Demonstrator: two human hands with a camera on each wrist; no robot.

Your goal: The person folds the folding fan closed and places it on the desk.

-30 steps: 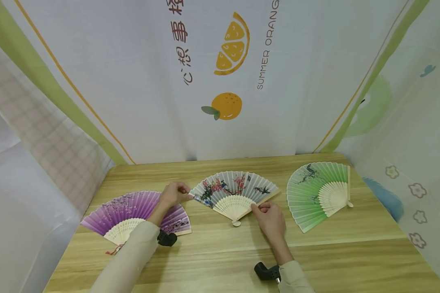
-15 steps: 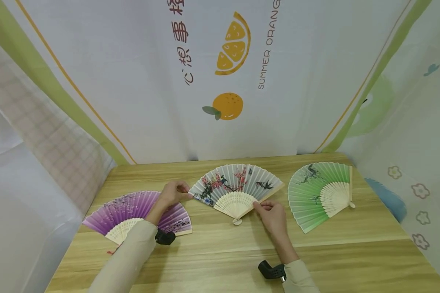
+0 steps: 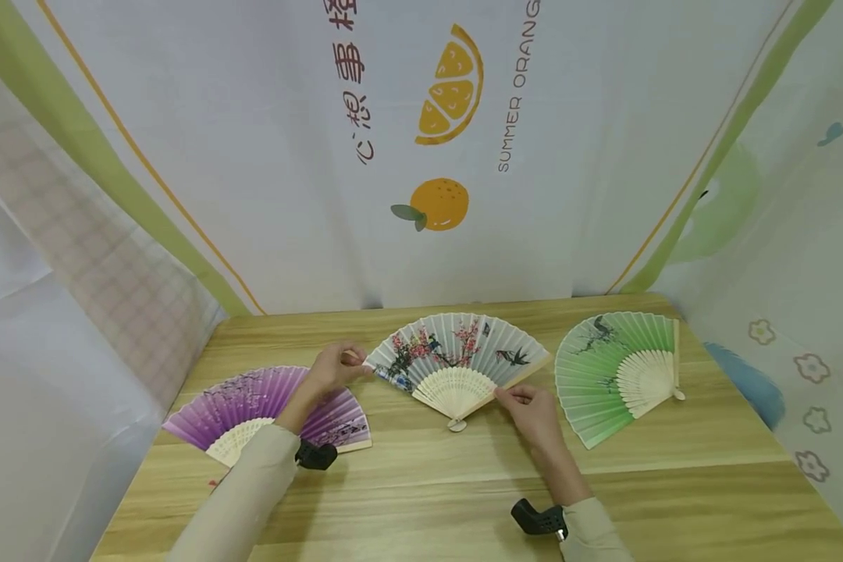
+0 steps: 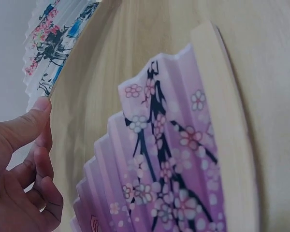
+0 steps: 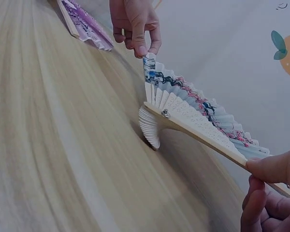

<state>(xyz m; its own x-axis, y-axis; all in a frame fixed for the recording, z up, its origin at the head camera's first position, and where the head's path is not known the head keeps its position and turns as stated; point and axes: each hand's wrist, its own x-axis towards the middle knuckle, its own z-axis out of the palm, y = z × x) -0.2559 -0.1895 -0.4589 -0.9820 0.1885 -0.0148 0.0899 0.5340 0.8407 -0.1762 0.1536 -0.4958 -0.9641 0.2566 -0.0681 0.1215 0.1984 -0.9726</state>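
Observation:
A white folding fan [image 3: 457, 351] with red blossoms and dark birds is spread wide at the middle of the table. My left hand [image 3: 336, 367] pinches its left edge at the outer corner between thumb and finger. On the other side, my right hand [image 3: 534, 414] pinches the right guard stick about midway. The right wrist view shows the fan's rivet end [image 5: 154, 123] close to the wood. Beneath my left forearm lies an open purple folding fan [image 3: 260, 398], partly hidden by the sleeve; its pale guard stick [image 4: 227, 130] fills much of the left wrist view.
An open green folding fan [image 3: 614, 375] lies to the right of my right hand. The wooden table [image 3: 407, 499] meets a printed cloth [image 3: 309, 234] at its back edge, with more cloth along both sides.
The white fan has shifted slightly away from me and to the right, both hands keeping their pinch on it. The view has also drifted a little. The purple and green fans stay put.

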